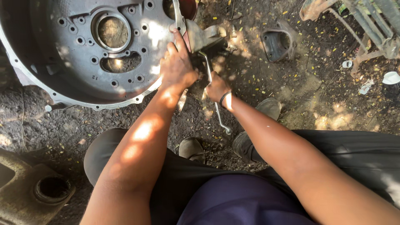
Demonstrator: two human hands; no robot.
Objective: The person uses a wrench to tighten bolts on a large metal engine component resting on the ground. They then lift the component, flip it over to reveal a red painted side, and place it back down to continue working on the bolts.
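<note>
On the dirt ground, the left hand (pixel 177 66) presses closed against the rim of the round bell housing (pixel 83 50), while the right hand (pixel 216 88) just beside it grips a long offset wrench (pixel 214 93).

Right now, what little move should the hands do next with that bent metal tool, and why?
Probably swing the wrench a short way. The right hand grips its shaft, its top end sits at the dark fitting beside the round metal housing, and the left hand presses there, seemingly steadying it.

Dark dirt ground (pixel 291 83) strewn with yellow leaf bits, sun-dappled.
</note>
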